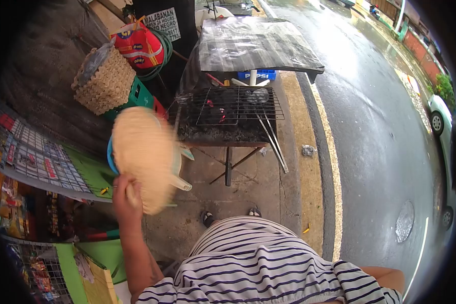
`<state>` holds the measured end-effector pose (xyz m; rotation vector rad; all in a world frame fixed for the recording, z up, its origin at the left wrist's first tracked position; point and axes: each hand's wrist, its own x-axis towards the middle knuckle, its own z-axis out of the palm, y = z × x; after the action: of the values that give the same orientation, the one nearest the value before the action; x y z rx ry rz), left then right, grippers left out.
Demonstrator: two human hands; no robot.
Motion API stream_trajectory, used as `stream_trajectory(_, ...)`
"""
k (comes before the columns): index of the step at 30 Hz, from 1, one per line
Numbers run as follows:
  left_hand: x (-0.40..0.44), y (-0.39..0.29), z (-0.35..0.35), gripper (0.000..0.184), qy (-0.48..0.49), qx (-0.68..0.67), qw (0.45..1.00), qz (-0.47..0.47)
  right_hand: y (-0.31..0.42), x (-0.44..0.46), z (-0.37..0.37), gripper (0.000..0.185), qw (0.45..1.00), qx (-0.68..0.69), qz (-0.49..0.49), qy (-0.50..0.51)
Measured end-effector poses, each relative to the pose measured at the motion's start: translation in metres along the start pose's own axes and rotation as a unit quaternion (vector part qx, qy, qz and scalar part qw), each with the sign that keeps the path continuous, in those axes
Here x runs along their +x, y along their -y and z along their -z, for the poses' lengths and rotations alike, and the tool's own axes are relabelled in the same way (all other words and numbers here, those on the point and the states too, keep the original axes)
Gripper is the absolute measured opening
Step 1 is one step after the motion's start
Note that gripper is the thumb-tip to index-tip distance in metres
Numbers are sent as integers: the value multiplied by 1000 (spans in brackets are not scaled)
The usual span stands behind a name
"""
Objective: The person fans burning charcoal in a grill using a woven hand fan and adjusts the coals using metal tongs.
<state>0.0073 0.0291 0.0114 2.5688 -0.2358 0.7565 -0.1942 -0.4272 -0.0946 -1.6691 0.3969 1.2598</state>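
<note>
My left hand (127,195) is closed round the short handle of a woven hand fan (144,157). The fan is smeared by motion and stands to the left of the charcoal grill (223,134). A wire rack (228,106) lies over the coals, and a few of these glow red. Metal tongs (273,142) rest on the grill's right side, their ends sticking out past its front edge. Only part of my right arm (385,278) shows at the lower right; my right hand is out of sight.
Behind the grill is a table with a dark plastic cover (253,45), and a blue Pepsi crate (258,75) is below it. A woven basket (104,81) and a red bag (139,45) stand at left. The wet road (370,126) runs along the right, beyond the kerb.
</note>
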Motion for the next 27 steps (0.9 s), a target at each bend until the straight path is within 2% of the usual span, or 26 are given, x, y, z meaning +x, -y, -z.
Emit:
stream_trajectory(3,-6,-37,-1,14,84,-72,994,10,3,2,2,42,1000,-5,8,-6)
stream_trajectory(5,-12,-41,-3,13,165,-266,949,-30,6,4,3,42,1000,-6,11,-9)
stream_trajectory(6,-12,-35,-3,12,181,-273,943,-60,7,4,4,42,1000,-10,14,-11)
stream_trajectory(8,-10,-13,-25,13,87,-170,981,-38,7,4,6,42,1000,-14,17,-17)
stream_trajectory(9,-11,-3,-35,16,24,-70,997,29,7,5,7,42,999,-16,20,-20)
stream_trajectory(11,-18,5,-47,20,38,-61,994,77,8,4,8,43,999,-19,29,-24)
stream_trajectory(12,-9,-25,-40,21,99,-136,985,-46,7,4,9,43,999,-20,30,-24)
stream_trajectory(13,-4,-53,-30,21,158,-208,952,-162,8,5,9,43,999,-20,30,-25)
stream_trajectory(17,-9,-6,-59,20,46,-167,984,-47,11,4,10,43,999,-26,31,-32)
stream_trajectory(18,-3,-8,-54,20,49,-90,994,39,12,4,11,43,998,-29,32,-35)
stream_trajectory(21,3,-43,-43,18,98,-213,968,-94,12,2,11,44,998,-36,32,-34)
stream_trajectory(22,8,-67,-34,16,173,-314,920,-158,13,2,11,44,998,-37,29,-33)
stream_trajectory(25,1,-23,-40,15,144,-271,951,-24,17,1,12,44,998,-51,27,-31)
stream_trajectory(26,0,7,-53,13,63,-86,994,-22,17,1,13,44,997,-60,26,-28)
stream_trajectory(27,1,-1,-49,13,73,-95,992,-42,18,0,15,45,997,-73,26,-23)
